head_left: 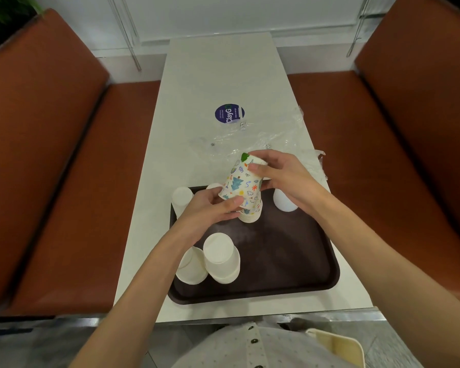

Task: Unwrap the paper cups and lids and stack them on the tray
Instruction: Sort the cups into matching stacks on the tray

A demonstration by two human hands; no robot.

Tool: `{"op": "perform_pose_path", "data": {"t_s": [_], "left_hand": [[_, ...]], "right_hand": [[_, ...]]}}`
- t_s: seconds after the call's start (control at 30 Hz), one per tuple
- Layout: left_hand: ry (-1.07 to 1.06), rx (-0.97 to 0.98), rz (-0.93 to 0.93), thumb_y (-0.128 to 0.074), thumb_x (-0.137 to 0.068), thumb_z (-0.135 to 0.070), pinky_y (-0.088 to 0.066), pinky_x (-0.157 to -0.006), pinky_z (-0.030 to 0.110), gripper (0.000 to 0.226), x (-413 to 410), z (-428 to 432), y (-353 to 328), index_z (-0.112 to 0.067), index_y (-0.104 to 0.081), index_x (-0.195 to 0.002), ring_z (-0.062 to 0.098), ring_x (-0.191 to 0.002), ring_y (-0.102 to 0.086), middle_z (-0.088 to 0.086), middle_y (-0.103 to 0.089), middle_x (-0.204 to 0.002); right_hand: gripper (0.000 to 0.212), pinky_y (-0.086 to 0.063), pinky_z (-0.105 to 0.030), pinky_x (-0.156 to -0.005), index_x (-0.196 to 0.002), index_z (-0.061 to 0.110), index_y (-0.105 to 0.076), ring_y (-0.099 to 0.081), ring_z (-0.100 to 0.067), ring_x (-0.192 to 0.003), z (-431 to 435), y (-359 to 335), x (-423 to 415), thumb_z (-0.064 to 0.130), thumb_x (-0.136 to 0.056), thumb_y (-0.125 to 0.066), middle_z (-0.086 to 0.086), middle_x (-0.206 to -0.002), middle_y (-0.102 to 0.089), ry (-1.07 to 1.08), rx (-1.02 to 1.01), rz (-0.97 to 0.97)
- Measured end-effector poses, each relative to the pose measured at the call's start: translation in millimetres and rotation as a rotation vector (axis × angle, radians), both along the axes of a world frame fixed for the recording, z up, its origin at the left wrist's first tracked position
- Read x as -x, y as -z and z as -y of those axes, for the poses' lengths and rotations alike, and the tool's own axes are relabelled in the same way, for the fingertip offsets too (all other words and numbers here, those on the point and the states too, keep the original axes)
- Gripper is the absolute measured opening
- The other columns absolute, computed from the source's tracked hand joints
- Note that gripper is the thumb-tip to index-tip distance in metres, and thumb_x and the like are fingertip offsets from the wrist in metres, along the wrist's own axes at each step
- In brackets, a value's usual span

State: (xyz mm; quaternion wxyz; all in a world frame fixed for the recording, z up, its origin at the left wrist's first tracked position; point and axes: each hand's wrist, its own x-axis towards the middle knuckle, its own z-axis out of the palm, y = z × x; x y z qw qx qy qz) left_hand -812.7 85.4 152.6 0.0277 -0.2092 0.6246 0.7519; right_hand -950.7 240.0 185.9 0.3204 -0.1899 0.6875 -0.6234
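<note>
At the 12 o'clock end of the tray [290, 261], the patterned cup stack [241, 185] tilts bottoms-up, the left hand [213, 208] curled round its rims and the right hand [282, 176] pinching its top. White cup stacks [221, 257] stand at 7, 10 and 2 o'clock, with the wrap [276, 134] lying beyond the tray. Probably only this stack remains to be set down.

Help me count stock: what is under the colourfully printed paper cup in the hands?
Beneath that printed paper cup, a nested stack of matching cups, rims down, over the dark brown tray. The left hand and right hand cover parts; count unclear.
</note>
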Motion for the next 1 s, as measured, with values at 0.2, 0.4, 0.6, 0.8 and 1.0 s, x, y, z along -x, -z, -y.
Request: {"op": "perform_pose_path", "data": {"t_s": [0.2, 0.4, 0.6, 0.8, 1.0], "left_hand": [[0.059, 0.142, 0.047, -0.083, -0.064, -0.045, -0.058, -0.075, 0.021, 0.053, -14, 7, 5, -0.029, -0.065, -0.110, 0.009, -0.101, -0.071, -0.013, -0.075, -0.106], [-0.108, 0.374, 0.117, -0.086, -0.073, -0.032, -0.059, -0.080, 0.027, 0.053, -16, 21, 7, -0.030, -0.060, -0.119, 0.001, -0.094, -0.070, -0.016, -0.070, -0.108], [-0.140, 0.346, 0.119, -0.082, -0.079, -0.027, -0.059, -0.069, 0.020, 0.054, -17, 26, 7, -0.027, -0.054, -0.124, 0.009, -0.102, -0.067, -0.009, -0.066, -0.116], [-0.166, 0.285, 0.104, -0.080, -0.082, -0.027, -0.058, -0.068, 0.020, 0.049, -20, 30, 11, -0.024, -0.056, -0.125, 0.008, -0.099, -0.069, -0.007, -0.067, -0.117], [-0.121, 0.359, 0.105, -0.082, -0.079, -0.032, -0.059, -0.069, 0.021, 0.057, -20, 27, 18, -0.029, -0.054, -0.128, 0.004, -0.100, -0.067, -0.013, -0.066, -0.117]], "right_hand": [[0.034, -0.060, -0.031, -0.078, -0.128, 0.009, -0.060, -0.068, -0.016, -0.103, -14, -7, 20, 0.015, -0.094, -0.064, -0.005, -0.119, -0.069, 0.075, 0.041, -0.003], [0.044, -0.058, -0.020, -0.076, -0.134, 0.012, -0.055, -0.064, -0.011, -0.104, -14, 10, 28, 0.017, -0.092, -0.068, 0.000, -0.124, -0.063, 0.139, -0.111, -0.200], [0.052, -0.052, -0.033, -0.095, -0.133, 0.016, -0.056, -0.058, -0.016, -0.115, -9, 42, 24, 0.018, -0.085, -0.076, 0.000, -0.133, -0.060, 0.034, -0.265, -0.427], [0.058, -0.051, -0.034, -0.098, -0.133, 0.025, -0.056, -0.055, -0.016, -0.119, -5, 60, 24, 0.017, -0.081, -0.079, 0.001, -0.136, -0.057, -0.083, -0.322, -0.481], [0.059, -0.041, -0.010, -0.082, -0.133, 0.024, -0.056, -0.055, -0.010, -0.111, -2, 78, 24, 0.017, -0.079, -0.080, 0.001, -0.131, -0.060, -0.153, -0.361, -0.551]]}}
